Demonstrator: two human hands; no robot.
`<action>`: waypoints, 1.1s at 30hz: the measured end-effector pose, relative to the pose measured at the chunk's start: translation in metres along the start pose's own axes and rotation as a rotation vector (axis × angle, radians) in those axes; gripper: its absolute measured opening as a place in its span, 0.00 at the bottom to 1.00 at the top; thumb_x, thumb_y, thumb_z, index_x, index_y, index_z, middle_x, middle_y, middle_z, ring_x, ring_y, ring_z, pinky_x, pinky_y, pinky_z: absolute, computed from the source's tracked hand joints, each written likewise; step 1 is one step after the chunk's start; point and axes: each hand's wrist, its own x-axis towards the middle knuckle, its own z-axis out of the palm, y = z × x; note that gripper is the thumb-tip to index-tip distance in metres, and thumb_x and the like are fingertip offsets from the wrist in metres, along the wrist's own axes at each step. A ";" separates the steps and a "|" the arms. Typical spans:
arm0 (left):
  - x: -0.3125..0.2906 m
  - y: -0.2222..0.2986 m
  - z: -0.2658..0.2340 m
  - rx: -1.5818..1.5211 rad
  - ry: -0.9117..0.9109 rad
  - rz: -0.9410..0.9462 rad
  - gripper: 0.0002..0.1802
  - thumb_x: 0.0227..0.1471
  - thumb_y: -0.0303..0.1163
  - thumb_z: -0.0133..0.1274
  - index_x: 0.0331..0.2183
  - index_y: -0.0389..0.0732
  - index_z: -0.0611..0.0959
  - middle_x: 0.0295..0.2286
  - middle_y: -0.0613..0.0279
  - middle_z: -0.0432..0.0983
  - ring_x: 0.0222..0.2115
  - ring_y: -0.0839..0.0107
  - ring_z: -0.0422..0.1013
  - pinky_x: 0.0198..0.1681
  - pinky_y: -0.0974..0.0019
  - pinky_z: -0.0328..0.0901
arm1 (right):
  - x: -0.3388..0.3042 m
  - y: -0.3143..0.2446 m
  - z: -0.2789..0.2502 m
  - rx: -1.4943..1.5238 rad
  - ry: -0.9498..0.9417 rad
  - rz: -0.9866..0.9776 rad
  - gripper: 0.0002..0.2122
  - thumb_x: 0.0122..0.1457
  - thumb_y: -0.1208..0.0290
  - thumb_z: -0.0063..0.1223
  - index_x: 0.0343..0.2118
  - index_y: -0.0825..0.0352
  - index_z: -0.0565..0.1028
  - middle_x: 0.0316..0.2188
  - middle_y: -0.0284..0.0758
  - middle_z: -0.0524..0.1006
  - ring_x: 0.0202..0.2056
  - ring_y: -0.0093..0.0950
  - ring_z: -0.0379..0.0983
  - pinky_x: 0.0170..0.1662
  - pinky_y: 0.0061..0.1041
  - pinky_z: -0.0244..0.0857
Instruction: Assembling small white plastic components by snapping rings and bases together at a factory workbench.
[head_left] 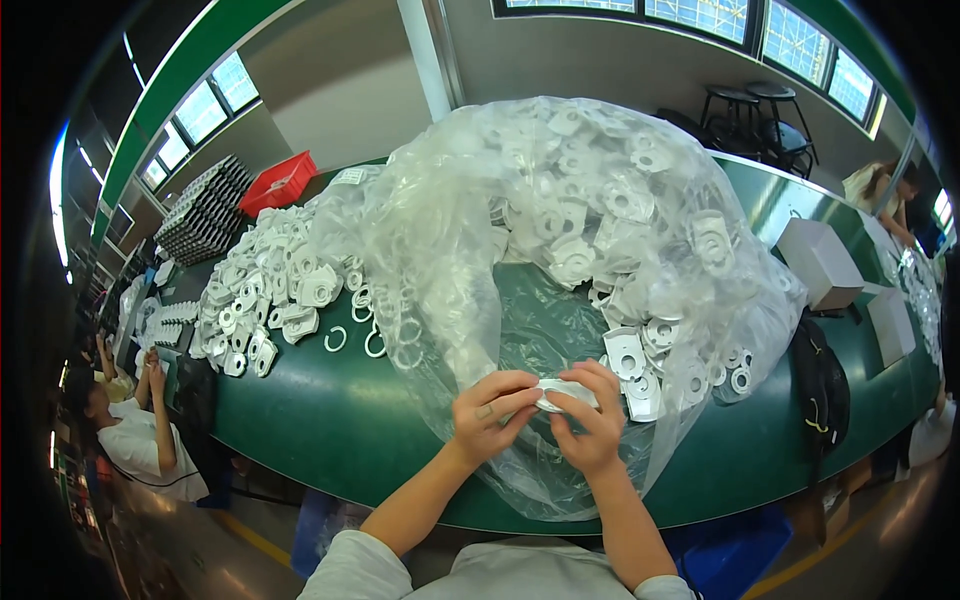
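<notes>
Head view: white part (553,397) held between both hands, over the near half of the green table (310,430), around the middle of its near edge. Left hand (490,418) pinches its left end, thumb and fingertips closed on it, ring on one finger; right hand (592,420) grips the right end, fingers bent over it. Part's underside hidden. Clear bag (440,270) spreads under and beyond the hands, from near edge toward far edge, mouth facing the person. Loose parts (628,358) lie in it just right of the right hand, more heaped behind under the film. Left of bag: pile (265,280) of white parts; loose ring (335,341) just beside it, nearer the near edge. Past the pile, toward the far left corner: grey tray stack (203,212), red bin (279,184) next to it at the far edge. Right of bag: black backpack (822,385) by the near edge, white box (820,262) and smaller box (891,326) toward the right end. Blue bin (735,555) below near edge. Stools (770,120) beyond far edge. Seated co-worker (145,440) off the left end, another person (880,195) far right.
</notes>
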 end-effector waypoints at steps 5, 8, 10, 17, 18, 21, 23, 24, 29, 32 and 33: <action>0.000 0.003 -0.002 -0.037 -0.015 0.031 0.17 0.34 0.16 0.60 0.33 0.36 0.81 0.33 0.49 0.77 0.33 0.58 0.75 0.34 0.65 0.71 | 0.002 -0.004 -0.002 -0.074 0.054 -0.079 0.10 0.38 0.74 0.58 0.28 0.62 0.79 0.37 0.38 0.74 0.43 0.40 0.69 0.50 0.44 0.62; 0.000 0.003 -0.003 -0.028 -0.024 0.055 0.16 0.34 0.16 0.60 0.33 0.36 0.81 0.33 0.48 0.77 0.33 0.58 0.76 0.33 0.64 0.71 | 0.000 -0.004 -0.002 -0.049 0.065 -0.096 0.10 0.39 0.72 0.59 0.29 0.62 0.80 0.36 0.37 0.74 0.42 0.40 0.69 0.50 0.45 0.62; 0.000 0.004 -0.003 -0.018 -0.019 0.073 0.16 0.34 0.16 0.60 0.32 0.35 0.81 0.33 0.48 0.77 0.32 0.58 0.76 0.33 0.64 0.72 | 0.000 -0.004 -0.002 -0.017 0.059 -0.102 0.10 0.39 0.72 0.60 0.29 0.62 0.80 0.35 0.35 0.75 0.41 0.39 0.70 0.50 0.45 0.62; 0.001 0.004 -0.002 -0.019 0.000 0.091 0.15 0.36 0.16 0.60 0.32 0.34 0.80 0.31 0.50 0.77 0.31 0.59 0.76 0.32 0.66 0.71 | 0.002 -0.004 -0.002 0.022 0.069 -0.108 0.10 0.40 0.73 0.59 0.29 0.64 0.79 0.32 0.34 0.76 0.36 0.36 0.72 0.47 0.40 0.64; 0.001 0.002 -0.003 0.019 -0.017 -0.002 0.13 0.37 0.17 0.60 0.32 0.34 0.81 0.30 0.51 0.78 0.30 0.61 0.76 0.32 0.67 0.71 | 0.002 -0.003 0.000 0.076 0.006 0.022 0.09 0.44 0.75 0.57 0.31 0.66 0.79 0.32 0.35 0.76 0.35 0.34 0.73 0.45 0.34 0.65; 0.000 -0.002 -0.001 -0.008 -0.043 -0.302 0.11 0.39 0.18 0.60 0.31 0.35 0.82 0.28 0.55 0.78 0.28 0.64 0.76 0.30 0.69 0.70 | 0.003 0.001 -0.004 0.269 -0.148 0.393 0.09 0.51 0.77 0.50 0.36 0.70 0.76 0.32 0.36 0.76 0.35 0.28 0.73 0.41 0.24 0.65; -0.001 -0.007 0.001 -0.067 -0.049 -0.508 0.10 0.40 0.19 0.60 0.31 0.35 0.82 0.26 0.56 0.78 0.27 0.65 0.75 0.30 0.70 0.69 | 0.001 0.003 -0.003 0.412 -0.239 0.631 0.09 0.55 0.77 0.47 0.38 0.72 0.75 0.33 0.37 0.76 0.35 0.25 0.72 0.39 0.19 0.64; -0.003 -0.011 0.002 0.012 -0.035 -0.423 0.11 0.40 0.19 0.60 0.31 0.37 0.83 0.27 0.57 0.78 0.27 0.64 0.75 0.29 0.70 0.69 | -0.004 0.006 0.002 0.443 -0.231 0.680 0.10 0.57 0.77 0.44 0.40 0.73 0.74 0.33 0.36 0.76 0.35 0.23 0.72 0.39 0.19 0.63; -0.005 -0.014 0.004 0.226 0.025 -0.261 0.12 0.40 0.20 0.60 0.32 0.40 0.83 0.28 0.59 0.77 0.27 0.64 0.74 0.30 0.69 0.68 | -0.013 0.009 0.016 0.464 -0.184 0.750 0.11 0.60 0.77 0.42 0.43 0.74 0.72 0.34 0.35 0.76 0.36 0.20 0.71 0.41 0.18 0.62; -0.007 -0.012 0.009 0.192 0.029 -0.347 0.13 0.40 0.21 0.60 0.33 0.39 0.83 0.30 0.59 0.77 0.29 0.63 0.73 0.33 0.68 0.68 | -0.013 0.006 0.018 0.474 -0.108 0.775 0.12 0.60 0.76 0.42 0.44 0.75 0.72 0.34 0.35 0.76 0.36 0.20 0.71 0.40 0.18 0.63; -0.006 -0.012 0.012 0.228 0.014 -0.336 0.14 0.40 0.21 0.60 0.34 0.39 0.83 0.32 0.58 0.77 0.31 0.63 0.73 0.35 0.67 0.68 | -0.014 0.006 0.020 0.426 -0.066 0.753 0.11 0.60 0.76 0.42 0.43 0.74 0.72 0.33 0.38 0.77 0.34 0.22 0.72 0.38 0.20 0.64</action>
